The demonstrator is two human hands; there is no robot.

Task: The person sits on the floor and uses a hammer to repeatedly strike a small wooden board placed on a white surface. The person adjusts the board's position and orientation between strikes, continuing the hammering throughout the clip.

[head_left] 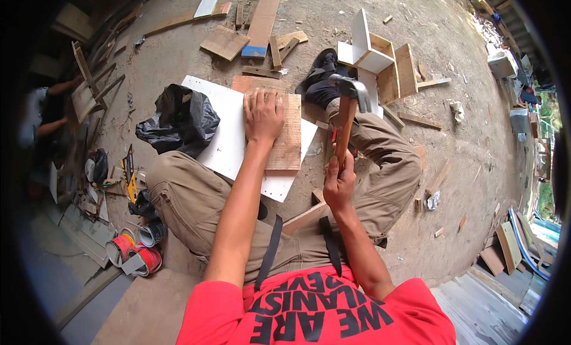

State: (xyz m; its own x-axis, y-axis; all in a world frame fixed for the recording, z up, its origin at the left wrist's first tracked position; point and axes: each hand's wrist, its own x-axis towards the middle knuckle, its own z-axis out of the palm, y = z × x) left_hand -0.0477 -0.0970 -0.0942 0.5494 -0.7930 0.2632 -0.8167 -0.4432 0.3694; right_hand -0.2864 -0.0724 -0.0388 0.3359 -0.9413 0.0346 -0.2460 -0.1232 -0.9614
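Note:
My left hand (263, 116) presses down on a light wooden board (288, 137), its fingers bent at the far edge, and the fingertips are partly hidden. Beneath the board lies a white panel (220, 128) with small holes along its edges, across my lap and the ground. A reddish piece of wood (242, 82) shows just beyond the board. In my right hand (339, 184) is a claw hammer (346, 122), gripped low on its wooden handle. The hammer head is raised, to the right of the board and apart from it. No nail can be made out.
A black plastic bag (178, 122) sits left of the white panel. White-and-wood box pieces (380, 62) stand beyond my right foot. Loose planks (262, 21) lie ahead. A yellow handsaw (129, 172) and several cans (146, 259) are on the left, where another person (44, 116) handles a wooden frame.

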